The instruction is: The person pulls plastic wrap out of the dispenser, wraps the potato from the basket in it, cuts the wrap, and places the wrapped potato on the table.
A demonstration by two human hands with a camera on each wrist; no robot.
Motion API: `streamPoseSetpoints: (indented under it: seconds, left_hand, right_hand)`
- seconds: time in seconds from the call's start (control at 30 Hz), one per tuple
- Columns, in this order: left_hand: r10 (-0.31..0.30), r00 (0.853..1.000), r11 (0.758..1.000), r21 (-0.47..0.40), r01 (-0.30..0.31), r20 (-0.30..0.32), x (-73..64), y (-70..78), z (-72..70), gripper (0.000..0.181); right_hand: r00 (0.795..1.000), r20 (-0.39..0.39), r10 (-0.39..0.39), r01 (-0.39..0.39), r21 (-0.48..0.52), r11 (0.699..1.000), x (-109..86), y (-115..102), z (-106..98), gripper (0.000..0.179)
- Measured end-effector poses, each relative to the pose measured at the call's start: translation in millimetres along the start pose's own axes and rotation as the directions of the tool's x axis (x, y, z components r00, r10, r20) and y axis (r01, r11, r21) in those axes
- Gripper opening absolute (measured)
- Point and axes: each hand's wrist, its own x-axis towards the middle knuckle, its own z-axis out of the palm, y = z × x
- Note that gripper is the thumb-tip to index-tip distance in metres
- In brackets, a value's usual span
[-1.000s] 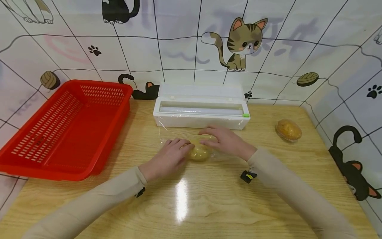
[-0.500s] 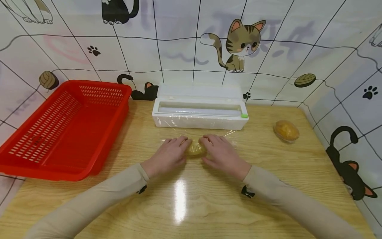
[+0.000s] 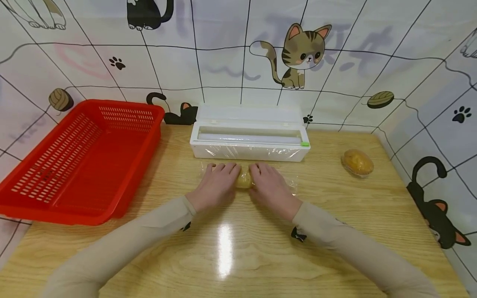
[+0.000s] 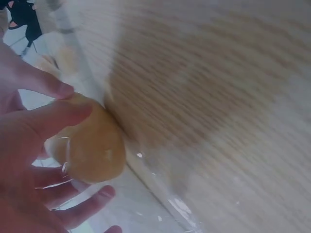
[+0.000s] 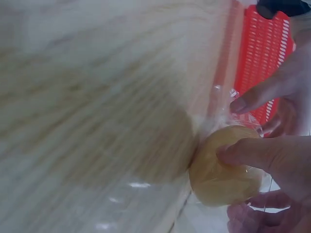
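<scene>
A yellow potato (image 3: 244, 180) in clear cling film lies on the table in front of the white cling film box (image 3: 249, 153). My left hand (image 3: 217, 184) holds it from the left side, and in the left wrist view its thumb and fingers curve round the potato (image 4: 99, 153). From the right side my right hand (image 3: 273, 189) grips it too. Its thumb presses on the potato (image 5: 221, 177) in the right wrist view, with the other fingers behind. Loose cling film (image 3: 293, 182) spreads out beyond both hands. The fingers hide much of the potato.
A red plastic basket (image 3: 102, 169) stands on the left of the wooden table (image 3: 261, 260). Another film-wrapped potato (image 3: 357, 162) lies at the right. The box's lid is up against the cat-patterned wall covering (image 3: 216, 66), showing the roll inside.
My right hand came down from above the film onto the potato's right side. Both hands then drew closer round it and slid slightly toward the box, bunching the film.
</scene>
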Motion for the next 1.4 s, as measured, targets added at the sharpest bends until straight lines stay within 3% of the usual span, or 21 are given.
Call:
streamPoseSetpoints:
  seconds: [0.1,0.2,0.37,0.63,0.8,0.97,1.2,1.3,1.4]
  left_hand:
    - [-0.018,1.0,1.0,-0.004,0.018,0.019,9.4,-2.9,1.1,0.05]
    - [-0.033,0.998,0.999,-0.042,0.035,0.045,17.3,-6.6,-0.8,0.049]
    - [-0.032,0.995,0.992,-0.12,0.043,0.093,23.4,-12.2,-10.7,0.05]
    - [-0.005,0.984,0.963,-0.264,0.052,0.178,30.3,-19.3,-17.0,0.05]
    - [-0.01,0.976,0.921,-0.379,0.094,0.218,37.6,-26.1,-13.0,0.051]
    - [-0.006,0.983,0.884,-0.459,0.092,0.185,44.0,-34.1,-10.3,0.053]
    - [0.044,0.995,0.874,-0.486,0.006,0.091,48.7,-40.2,-13.2,0.04]
    - [0.044,0.996,0.878,-0.478,-0.004,0.073,50.0,-41.0,-14.3,0.037]
    - [0.044,0.997,0.89,-0.456,-0.01,0.063,50.6,-41.0,-14.2,0.037]
  right_hand:
    - [1.0,0.008,0.011,-0.011,0.008,1.0,5.1,3.1,-1.7,0.046]
    - [0.994,0.093,0.064,-0.071,0.072,0.995,11.8,6.1,-6.6,0.051]
    - [0.961,0.243,0.135,-0.186,0.2,0.962,18.3,12.0,-18.6,0.055]
    - [0.933,0.346,0.1,-0.211,0.299,0.931,32.1,24.8,-25.2,0.05]
    - [0.919,0.386,0.073,-0.224,0.36,0.906,41.6,38.2,-22.0,0.05]
    - [0.911,0.406,0.073,-0.25,0.403,0.88,46.6,48.9,-21.8,0.05]
    - [0.891,0.44,0.108,-0.344,0.503,0.793,47.1,56.0,-22.0,0.047]
    - [0.894,0.433,0.117,-0.345,0.497,0.796,46.8,55.9,-22.7,0.044]
    - [0.898,0.414,0.148,-0.346,0.458,0.819,46.4,53.8,-23.3,0.043]
